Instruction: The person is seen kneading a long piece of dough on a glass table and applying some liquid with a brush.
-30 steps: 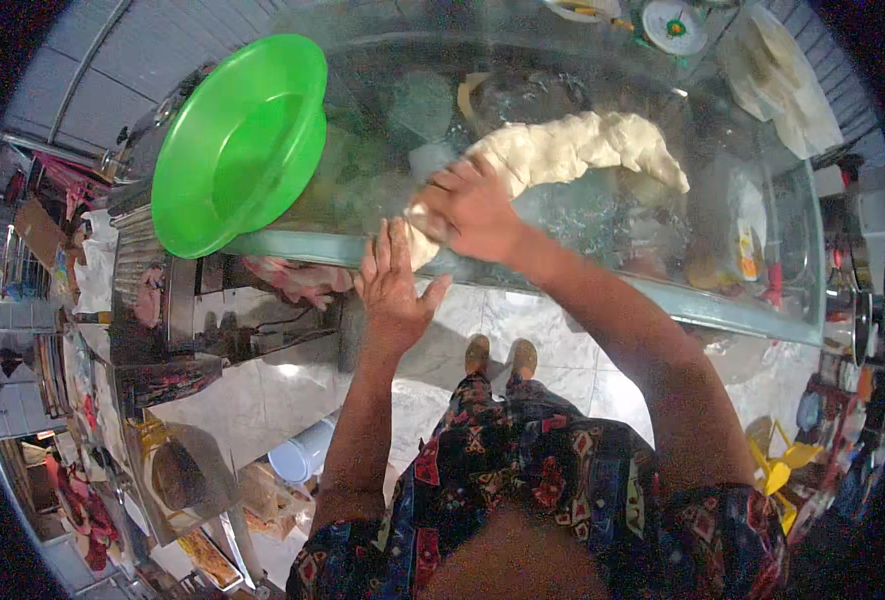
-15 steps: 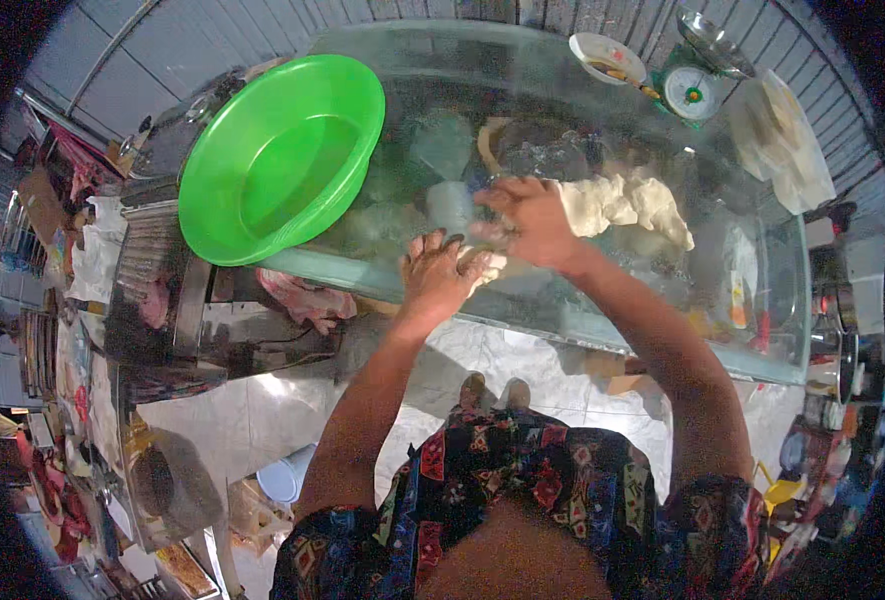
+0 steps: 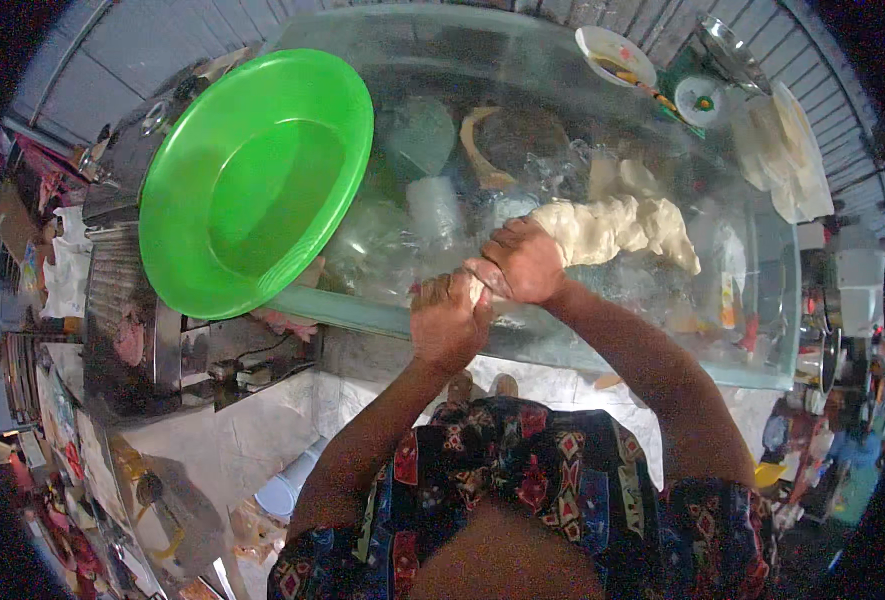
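Observation:
A long, lumpy roll of pale dough (image 3: 627, 228) lies on the glass tabletop (image 3: 432, 50), its left end against my right hand (image 3: 524, 262). That hand is closed, its fingers curled over and its thumb side pressed to the fingers of my left hand (image 3: 449, 320). My left hand, also closed, grips a small piece of dough (image 3: 476, 290), of which only a sliver shows between the two hands. Both hands are over the near edge of the table. What lies under the right fingers is mostly hidden.
A big green basin (image 3: 272, 190) stands at the table's left. Toward the back right are a white dish (image 3: 594, 44) with a utensil across it, a green kitchen scale (image 3: 700, 100) with a metal pan (image 3: 730, 52), and a pale plastic container (image 3: 790, 150).
My right hand has come down toward the left one, and the two now meet with fingers closed. Earlier they were apart, the right blurred. The whole view has shifted slightly.

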The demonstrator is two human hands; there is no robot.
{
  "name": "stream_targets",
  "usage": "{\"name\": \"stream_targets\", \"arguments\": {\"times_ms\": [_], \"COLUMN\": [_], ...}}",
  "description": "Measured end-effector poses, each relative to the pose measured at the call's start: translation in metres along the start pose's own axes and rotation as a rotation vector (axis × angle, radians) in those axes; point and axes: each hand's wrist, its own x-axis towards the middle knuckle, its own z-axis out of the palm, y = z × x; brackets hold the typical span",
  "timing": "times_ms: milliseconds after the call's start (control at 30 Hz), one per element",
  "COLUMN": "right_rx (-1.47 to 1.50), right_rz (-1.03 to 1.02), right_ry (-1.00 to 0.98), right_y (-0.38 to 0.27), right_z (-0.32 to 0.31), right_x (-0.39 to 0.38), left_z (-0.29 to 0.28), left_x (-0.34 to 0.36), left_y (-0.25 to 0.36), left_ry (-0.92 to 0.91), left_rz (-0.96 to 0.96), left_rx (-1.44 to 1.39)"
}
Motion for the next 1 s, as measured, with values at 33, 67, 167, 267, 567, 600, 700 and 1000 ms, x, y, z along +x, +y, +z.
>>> {"name": "stream_targets", "arguments": {"times_ms": [33, 67, 167, 267, 567, 600, 700, 1000], "right_rx": [-0.019, -0.028, -0.034, -0.083, 0.015, 0.026, 0.021, -0.267], "right_rz": [-0.009, 0.005, 0.151, 0.342, 0.506, 0.553, 0.487, -0.095], "right_ry": [0.017, 0.015, -0.140, -0.154, 0.083, 0.081, 0.166, -0.837], "right_y": [0.001, 0.003, 0.014, 0.019, -0.004, -0.001, 0.001, -0.023], "right_z": [0.002, 0.003, 0.019, 0.030, 0.014, 0.011, 0.014, -0.047], "right_x": [0.007, 0.011, 0.029, 0.040, 0.040, 0.034, 0.031, 0.063], "left_z": [0.004, 0.007, -0.009, -0.014, 0.008, -0.009, -0.029, -0.033], "left_x": [0.003, 0.007, 0.026, 0.043, 0.045, 0.037, -0.004, -0.031], "left_y": [-0.006, -0.010, -0.005, -0.007, -0.042, -0.012, 0.021, -0.020], "left_ry": [0.038, 0.079, -0.131, -0.309, -0.321, -0.321, -0.253, -0.072], "left_rz": [0.010, 0.024, -0.151, -0.293, -0.069, -0.159, -0.148, 0.031], "left_rx": [-0.053, -0.109, -0.100, -0.087, -0.195, -0.215, -0.113, -0.169]}}
